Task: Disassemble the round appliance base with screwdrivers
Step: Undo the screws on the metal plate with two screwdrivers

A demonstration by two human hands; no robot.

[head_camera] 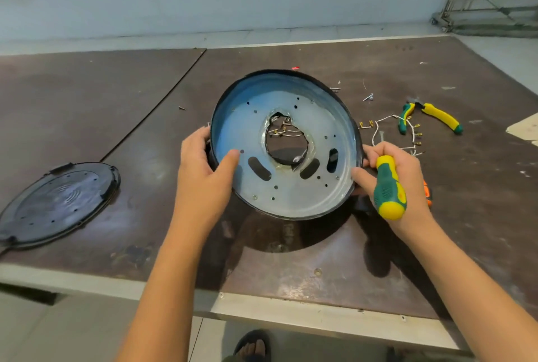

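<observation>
The round base (pixel 294 195) is lifted off the table (pixel 87 93) and tilted so its open inside faces me, the lower edge just above the table top. My left hand (pixel 203 169) pinches the left rim: the thumb lies flat on the inner metal plate and the fingers curl behind the outer wall. My right hand (pixel 401 169) steadies the right rim with the thumb and forefinger, while the remaining fingers wrap the handle of the screwdriver (pixel 388 187). Its shaft is hidden behind the hand.

Step in hand, as I judge it: inspection of the inner plate between fastener removals. The black cover (pixel 58 201) lies apart on the left of the table, loose screws (pixel 368 97) lie beyond the base, and the wires (pixel 387 128) with their connectors lie beside the pliers (pixel 436 117). A few small screw heads appear to remain near the plate's edge; I cannot confirm their type.

Next move calls for:
1. Set the base down flat, or brace it firmly with the left hand.
2. Turn the screwdriver tip-forward in the right hand.
3. Seat the tip squarely in a remaining screw before turning.
</observation>
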